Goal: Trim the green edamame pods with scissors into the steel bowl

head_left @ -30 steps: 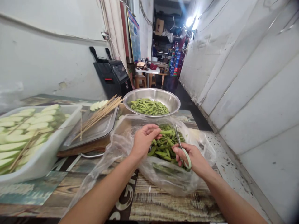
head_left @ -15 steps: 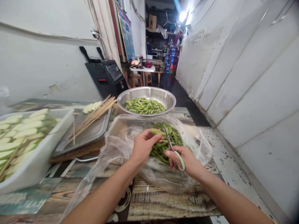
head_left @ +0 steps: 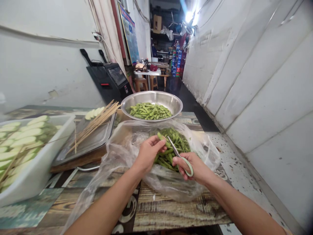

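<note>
A green bean pod (head_left: 161, 137) is pinched between the thumb and fingers of my left hand (head_left: 150, 151). My right hand (head_left: 189, 166) grips scissors with pale green handles (head_left: 188, 167), their blades pointing up and left beside the pod. Beneath both hands, a clear plastic bag (head_left: 122, 140) lies spread around a heap of green pods (head_left: 179, 140). Just behind the bag stands a wide steel bowl (head_left: 174, 102) with more pods (head_left: 150, 111) in it.
On the left, a white tub (head_left: 56, 138) holds pale green slices on sticks. Between it and the bag, a metal tray (head_left: 97, 143) carries wooden skewers (head_left: 95, 125) and several slices. A black wheeled case (head_left: 105, 81) leans by the left wall.
The scissors have shifted slightly left, and their blades now look closed together. The pod in my left hand is tilted more upright. The whole view has moved slightly.
</note>
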Action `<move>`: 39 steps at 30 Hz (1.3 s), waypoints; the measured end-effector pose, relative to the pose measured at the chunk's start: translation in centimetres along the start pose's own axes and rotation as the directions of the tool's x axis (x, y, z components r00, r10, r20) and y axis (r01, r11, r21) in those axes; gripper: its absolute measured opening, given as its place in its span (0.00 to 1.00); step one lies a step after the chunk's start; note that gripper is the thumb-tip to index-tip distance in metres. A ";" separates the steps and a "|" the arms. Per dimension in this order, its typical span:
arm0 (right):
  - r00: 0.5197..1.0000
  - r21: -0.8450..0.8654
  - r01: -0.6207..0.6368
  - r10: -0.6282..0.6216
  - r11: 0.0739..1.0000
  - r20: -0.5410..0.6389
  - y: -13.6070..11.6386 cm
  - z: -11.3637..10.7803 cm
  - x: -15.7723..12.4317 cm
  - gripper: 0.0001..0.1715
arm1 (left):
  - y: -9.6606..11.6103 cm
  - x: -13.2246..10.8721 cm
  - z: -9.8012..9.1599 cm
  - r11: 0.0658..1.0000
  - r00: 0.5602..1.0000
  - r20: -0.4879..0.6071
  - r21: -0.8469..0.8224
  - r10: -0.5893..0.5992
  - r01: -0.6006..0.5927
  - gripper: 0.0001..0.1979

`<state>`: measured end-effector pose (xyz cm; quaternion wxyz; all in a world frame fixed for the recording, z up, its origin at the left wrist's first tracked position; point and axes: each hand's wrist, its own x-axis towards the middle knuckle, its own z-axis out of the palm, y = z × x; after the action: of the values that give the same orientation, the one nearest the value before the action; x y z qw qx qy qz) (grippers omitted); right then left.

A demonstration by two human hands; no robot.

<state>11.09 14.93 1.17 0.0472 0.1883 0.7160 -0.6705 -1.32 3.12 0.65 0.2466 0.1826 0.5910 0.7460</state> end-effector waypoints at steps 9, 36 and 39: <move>0.996 -0.048 0.012 -0.008 0.999 0.088 -0.6 -1.2 0.0 0.24 | 1.0 -0.2 -0.9 0.934 0.961 0.276 0.340 0.012 -0.109 0.13; 0.981 0.028 0.068 -0.062 0.997 -0.186 -0.7 -2.1 0.8 0.22 | 0.4 0.2 -1.0 0.803 0.966 0.168 0.537 0.196 -0.256 0.05; 0.966 0.081 0.080 -0.058 0.993 -0.251 -0.9 -2.5 1.1 0.21 | -0.6 0.2 -0.3 0.512 0.904 0.290 0.749 0.316 -0.419 0.06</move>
<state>10.24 17.61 1.92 -0.0746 0.2475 0.6915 -0.6746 -1.57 3.12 0.01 0.0089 0.4369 0.7926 0.4253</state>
